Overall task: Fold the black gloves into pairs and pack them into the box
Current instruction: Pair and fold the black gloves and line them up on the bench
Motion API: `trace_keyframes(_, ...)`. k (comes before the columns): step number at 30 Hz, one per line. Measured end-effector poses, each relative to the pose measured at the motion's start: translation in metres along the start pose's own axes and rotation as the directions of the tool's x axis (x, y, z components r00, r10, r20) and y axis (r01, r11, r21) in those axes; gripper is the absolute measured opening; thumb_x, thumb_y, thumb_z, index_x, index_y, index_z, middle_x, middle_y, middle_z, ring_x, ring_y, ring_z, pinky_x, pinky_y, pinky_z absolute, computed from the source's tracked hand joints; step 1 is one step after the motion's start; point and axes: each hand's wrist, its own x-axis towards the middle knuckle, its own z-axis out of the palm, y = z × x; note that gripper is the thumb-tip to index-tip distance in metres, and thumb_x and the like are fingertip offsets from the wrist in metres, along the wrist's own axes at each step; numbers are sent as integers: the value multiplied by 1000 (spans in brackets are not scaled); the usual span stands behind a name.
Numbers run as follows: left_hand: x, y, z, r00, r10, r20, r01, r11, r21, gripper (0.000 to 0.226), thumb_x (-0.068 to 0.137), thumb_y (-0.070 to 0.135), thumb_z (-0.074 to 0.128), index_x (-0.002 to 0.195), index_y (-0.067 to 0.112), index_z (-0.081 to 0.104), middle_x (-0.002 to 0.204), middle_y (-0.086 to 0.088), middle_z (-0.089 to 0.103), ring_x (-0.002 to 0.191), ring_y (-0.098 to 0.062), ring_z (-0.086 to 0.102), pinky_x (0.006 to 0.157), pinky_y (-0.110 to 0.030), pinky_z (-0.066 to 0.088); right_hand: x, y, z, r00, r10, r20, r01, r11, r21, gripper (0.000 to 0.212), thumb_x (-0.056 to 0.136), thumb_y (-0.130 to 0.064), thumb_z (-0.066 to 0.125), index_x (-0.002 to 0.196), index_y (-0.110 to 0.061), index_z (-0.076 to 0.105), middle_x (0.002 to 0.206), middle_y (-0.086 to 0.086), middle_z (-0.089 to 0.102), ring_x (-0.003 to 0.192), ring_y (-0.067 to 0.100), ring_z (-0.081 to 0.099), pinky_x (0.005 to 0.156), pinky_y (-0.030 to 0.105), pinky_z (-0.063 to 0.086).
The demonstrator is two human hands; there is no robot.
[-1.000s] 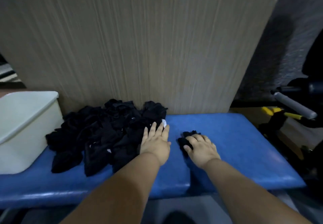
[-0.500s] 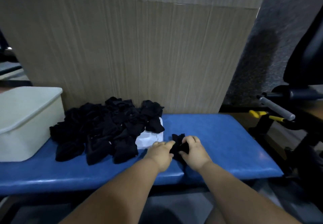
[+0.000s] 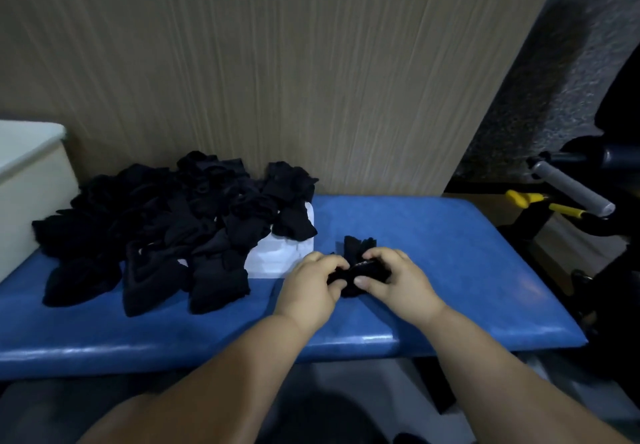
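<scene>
Left hand (image 3: pixel 311 280) and right hand (image 3: pixel 394 277) both pinch the black glove bundle (image 3: pixel 356 249) over the blue table (image 3: pixel 450 253); aligned edges and a tight fold should stop it springing open.

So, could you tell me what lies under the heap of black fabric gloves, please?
A white flat packet peeks from under the right edge of the black glove heap, on the blue padded bench. The rest beneath is covered.

Both hands, left hand (image 3: pixel 313 279) and right hand (image 3: pixel 398 279), gripped a bunched black fabric glove (image 3: pixel 356 253) at frame centre, above the padded blue bench (image 3: pixel 450 253)
</scene>
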Motion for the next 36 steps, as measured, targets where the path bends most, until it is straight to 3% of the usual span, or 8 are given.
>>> trace_keyframes(3,0,2,0,1000,-22,-19,21,1000,-18,14,87,19,66,99,27,64,90,10,51,86,-9,51,78,-20,44,0,6,-13,996,-20,84,13,996,88,48,77,-11,78,107,-42,58,112,-4,60,92,0,56,80,12,42)
trace_keyframes(6,-1,2,-1,999,-31,-10,31,999,-22,9,87,20,66,89,26,59,84,10,53,81,-10,51,75,-23,47,2,8,-17,998,-40,50,34,992,117,51,76,-3,77,100,-44,60,93,-9,62,71,-6,52,74,10,43)
trace_keyframes(9,-1,5,-5,998,-66,-1,66,997,-25,8,87,24,63,85,25,55,85,7,58,81,-12,55,74,-30,49,8,6,-13,997,-82,14,80,990,117,47,75,-2,77,90,-44,62,83,-9,63,70,-1,57,76,20,48)
trace_keyframes(13,9,12,-13,989,-114,94,124,987,-104,7,89,24,61,89,25,54,88,6,62,79,-13,58,72,-29,49,16,9,-10,994,-90,-61,100,979,176,43,73,0,76,86,-38,61,82,-1,68,77,18,65,82,40,54)
trace_keyframes(18,15,10,-16,969,-80,235,141,956,-258,37,81,11,68,108,32,54,98,13,63,91,-9,62,83,-29,53,20,6,-11,989,-80,-122,109,961,254,44,71,-2,77,82,-42,61,74,-7,61,74,23,61,83,50,53)
trace_keyframes(25,16,9,-17,987,-132,90,154,935,-320,21,79,18,75,82,26,57,79,5,65,71,-10,60,67,-18,49,15,-8,-8,982,-98,-159,146,931,334,44,72,-4,78,79,-43,59,69,-6,59,68,16,57,74,49,52)
trace_keyframes(31,21,9,-16,979,-194,-56,165,930,-328,27,80,25,74,71,21,49,60,7,50,50,-3,41,46,-13,35,15,-15,-7,979,-71,-191,140,915,378,36,74,-4,78,80,-32,55,68,-7,58,66,12,55,70,41,51)
trace_keyframes(36,25,5,-19,968,-214,-133,171,946,-276,33,84,24,68,67,22,39,57,5,42,46,-7,34,43,-17,31,14,-22,-5,981,-92,-173,155,906,394,29,76,-6,78,82,-21,55,70,2,57,68,17,54,70,42,51)
